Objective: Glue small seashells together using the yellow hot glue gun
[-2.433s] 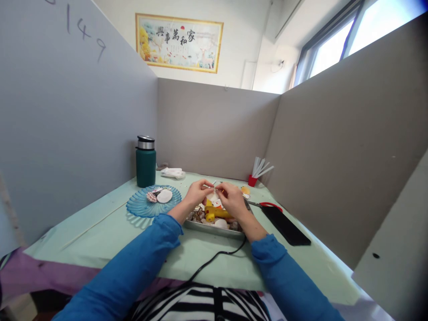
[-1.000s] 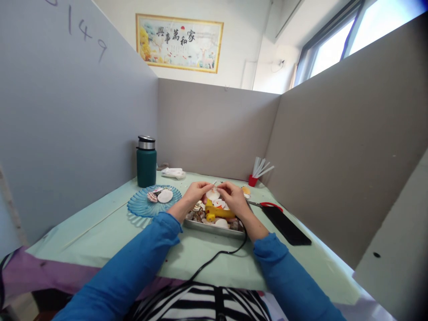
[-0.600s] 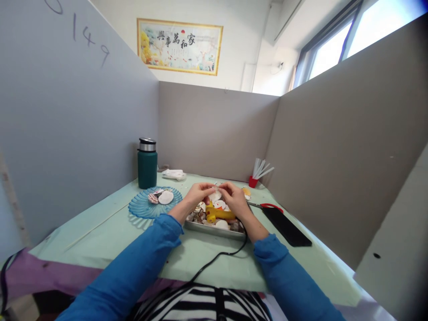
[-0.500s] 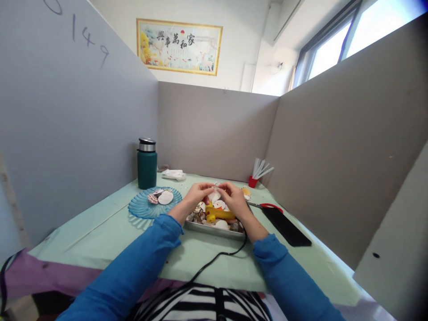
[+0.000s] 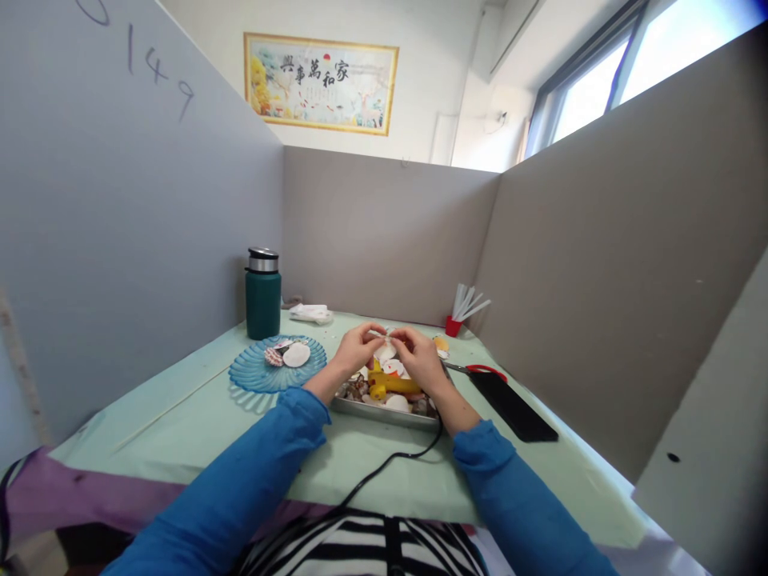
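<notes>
My left hand (image 5: 358, 347) and my right hand (image 5: 414, 349) meet above a metal tray (image 5: 384, 414), thumbs and fingertips pinched close together. Between them is a small whitish piece (image 5: 389, 333), too small to name. Just below the fingertips a white shell (image 5: 386, 350) shows; whether it is held or lies in the tray I cannot tell. A yellow glue gun (image 5: 393, 384) rests on the shells in the tray, partly behind my right hand. Its black cord (image 5: 390, 460) runs over the front edge of the table toward me.
Left stands a blue glass plate (image 5: 246, 372) with several shells, and a green bottle (image 5: 262, 304) behind it. Right are a black slab (image 5: 513, 406), red-handled scissors (image 5: 486, 371) and a red cup (image 5: 453, 326) of white sticks. Grey partitions (image 5: 390, 232) enclose the table.
Both hands stay pinched together over the tray, with only slight finger movement. The things on the table have not moved.
</notes>
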Action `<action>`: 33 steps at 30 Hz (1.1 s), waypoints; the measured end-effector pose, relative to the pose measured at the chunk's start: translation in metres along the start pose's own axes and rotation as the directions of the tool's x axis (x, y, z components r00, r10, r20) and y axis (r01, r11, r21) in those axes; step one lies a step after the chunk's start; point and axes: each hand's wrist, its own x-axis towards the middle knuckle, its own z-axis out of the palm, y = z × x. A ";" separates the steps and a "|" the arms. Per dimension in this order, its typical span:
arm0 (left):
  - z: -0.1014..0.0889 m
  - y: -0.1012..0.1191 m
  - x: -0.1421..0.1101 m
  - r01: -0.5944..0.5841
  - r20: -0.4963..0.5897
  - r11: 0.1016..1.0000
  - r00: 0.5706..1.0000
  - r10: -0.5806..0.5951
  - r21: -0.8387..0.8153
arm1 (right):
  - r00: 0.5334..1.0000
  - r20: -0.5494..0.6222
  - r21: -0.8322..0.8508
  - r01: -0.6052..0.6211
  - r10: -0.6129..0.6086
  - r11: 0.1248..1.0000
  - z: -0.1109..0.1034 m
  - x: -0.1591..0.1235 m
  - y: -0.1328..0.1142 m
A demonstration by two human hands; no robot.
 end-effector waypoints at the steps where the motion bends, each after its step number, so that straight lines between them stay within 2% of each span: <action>1: 0.000 0.000 0.000 0.002 -0.005 1.000 1.000 -0.002 0.006 | 1.000 0.000 0.000 -0.003 0.003 1.000 0.000 0.000 0.000; 10: -0.001 0.002 0.000 -0.003 0.001 1.000 1.000 0.003 -0.023 | 1.000 0.010 -0.002 0.016 -0.016 1.000 0.000 0.000 0.000; 15: -0.001 0.001 0.000 -0.002 -0.035 1.000 0.999 0.002 0.009 | 0.998 0.007 -0.047 0.059 -0.058 0.997 -0.001 0.000 -0.004; 22: 0.000 -0.001 -0.001 -0.031 -0.054 0.996 0.998 0.036 0.081 | 0.999 -0.010 -0.078 0.049 -0.050 0.996 -0.001 -0.001 -0.004; 28: 0.000 -0.003 -0.001 -0.052 -0.063 0.997 0.996 0.056 0.057 | 0.999 -0.023 -0.058 0.039 -0.040 0.998 0.001 -0.001 0.000; 33: 0.000 -0.003 0.001 -0.027 -0.059 1.000 0.998 0.027 0.003 | 0.999 -0.018 -0.059 0.046 -0.047 0.997 0.000 -0.001 -0.001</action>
